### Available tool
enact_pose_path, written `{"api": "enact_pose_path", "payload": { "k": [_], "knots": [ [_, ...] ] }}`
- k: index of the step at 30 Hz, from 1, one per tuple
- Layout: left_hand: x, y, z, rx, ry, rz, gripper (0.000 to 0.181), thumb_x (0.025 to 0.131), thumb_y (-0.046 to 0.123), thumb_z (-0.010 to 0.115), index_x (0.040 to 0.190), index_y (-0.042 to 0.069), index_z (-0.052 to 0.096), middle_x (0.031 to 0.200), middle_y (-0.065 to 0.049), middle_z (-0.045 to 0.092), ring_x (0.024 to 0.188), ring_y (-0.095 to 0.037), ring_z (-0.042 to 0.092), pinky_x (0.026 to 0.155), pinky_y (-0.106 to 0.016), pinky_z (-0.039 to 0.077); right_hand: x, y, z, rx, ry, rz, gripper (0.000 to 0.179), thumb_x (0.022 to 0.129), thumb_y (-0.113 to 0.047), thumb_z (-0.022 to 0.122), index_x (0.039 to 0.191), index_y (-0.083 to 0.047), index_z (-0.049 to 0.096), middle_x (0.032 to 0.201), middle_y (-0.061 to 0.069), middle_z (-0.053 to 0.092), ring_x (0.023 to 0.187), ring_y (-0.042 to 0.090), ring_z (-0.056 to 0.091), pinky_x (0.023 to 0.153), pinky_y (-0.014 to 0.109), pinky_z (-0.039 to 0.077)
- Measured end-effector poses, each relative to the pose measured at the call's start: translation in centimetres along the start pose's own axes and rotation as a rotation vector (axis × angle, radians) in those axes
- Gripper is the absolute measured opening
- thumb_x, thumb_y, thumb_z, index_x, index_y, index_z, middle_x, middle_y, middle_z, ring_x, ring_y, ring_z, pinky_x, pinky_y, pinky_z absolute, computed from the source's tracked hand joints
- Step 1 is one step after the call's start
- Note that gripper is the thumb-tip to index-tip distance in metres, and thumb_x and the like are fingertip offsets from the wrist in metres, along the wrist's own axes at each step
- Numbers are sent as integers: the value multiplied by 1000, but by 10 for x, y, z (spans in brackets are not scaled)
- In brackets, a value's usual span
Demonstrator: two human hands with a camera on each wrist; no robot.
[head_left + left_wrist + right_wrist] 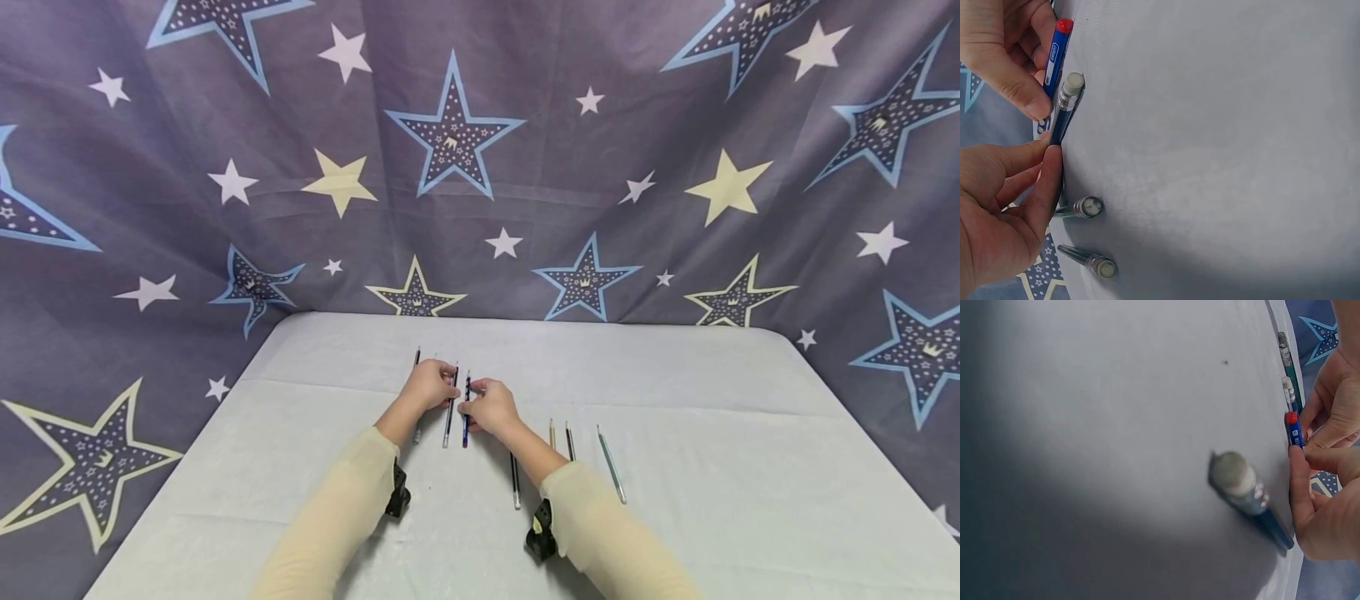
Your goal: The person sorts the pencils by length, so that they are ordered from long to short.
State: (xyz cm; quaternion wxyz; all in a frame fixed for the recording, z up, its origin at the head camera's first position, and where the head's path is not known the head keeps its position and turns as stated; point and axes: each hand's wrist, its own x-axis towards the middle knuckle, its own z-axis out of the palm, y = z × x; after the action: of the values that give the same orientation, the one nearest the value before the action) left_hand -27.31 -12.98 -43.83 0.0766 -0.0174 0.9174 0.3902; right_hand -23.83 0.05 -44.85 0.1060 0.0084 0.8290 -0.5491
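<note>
My left hand (429,385) pinches a dark pencil (450,421) with a white eraser end, between thumb and finger. Close beside it, my right hand (492,407) pinches a blue pencil (466,429) with a red end. Both pencils lie nearly parallel, erasers toward me; the left wrist view shows the red end (1064,25) and the eraser (1074,82) a little apart. Left of my left hand is another dark pencil (417,358), partly covered by the hand. Two eraser-tipped pencils, one (1085,207) above the other (1097,265), show below the held one in the left wrist view.
Near my right forearm lie a black pencil (515,483), a yellowish pencil (552,433), another dark pencil (570,442) and a teal pencil (611,465). All rest on a white-covered table (720,517). A star-patterned curtain (525,200) hangs behind the table's far edge.
</note>
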Motion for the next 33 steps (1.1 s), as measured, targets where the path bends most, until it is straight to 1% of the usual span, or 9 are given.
{"api": "enact_pose_path", "payload": {
  "k": [8,16,21,26,30,33],
  "knots": [
    [0,0,0,-10,5,-3,45,77,2,72,120,-2,59,82,-4,55,53,-8,55,51,-18,54,0,0,0,-25,14,4,47,83,-4,66,127,5,52,77,11,63,54,15,63,50,23,57],
    [-1,0,-1,-20,-2,-2,44,77,2,72,120,-2,59,83,-5,55,53,-8,55,51,-19,54,2,2,3,-51,26,-7,47,83,-5,67,126,5,52,77,11,63,51,11,61,48,22,56],
    [-2,0,0,2,-5,4,45,79,4,71,122,-1,58,87,-6,56,55,-9,55,51,-18,54,4,4,3,-58,29,-17,46,83,-6,67,126,5,53,77,11,64,48,10,58,47,22,56],
    [-4,0,1,33,13,13,43,79,5,70,120,-1,59,89,-9,60,54,-8,56,51,-19,54,3,4,1,-47,19,-33,45,82,-6,68,124,5,54,68,9,64,42,8,55,45,22,55],
    [-3,0,1,21,22,13,40,78,6,71,116,-1,61,90,-10,62,53,-8,56,51,-19,54,4,5,-2,-17,14,-36,42,81,-5,68,120,4,56,61,5,59,42,8,54,45,23,55],
    [-4,0,1,13,10,12,38,78,6,71,114,-2,62,88,-11,64,52,-8,57,51,-20,54,3,6,-5,-41,24,-56,37,83,-8,68,117,2,58,59,2,56,42,8,52,42,22,53]
  ]
}}
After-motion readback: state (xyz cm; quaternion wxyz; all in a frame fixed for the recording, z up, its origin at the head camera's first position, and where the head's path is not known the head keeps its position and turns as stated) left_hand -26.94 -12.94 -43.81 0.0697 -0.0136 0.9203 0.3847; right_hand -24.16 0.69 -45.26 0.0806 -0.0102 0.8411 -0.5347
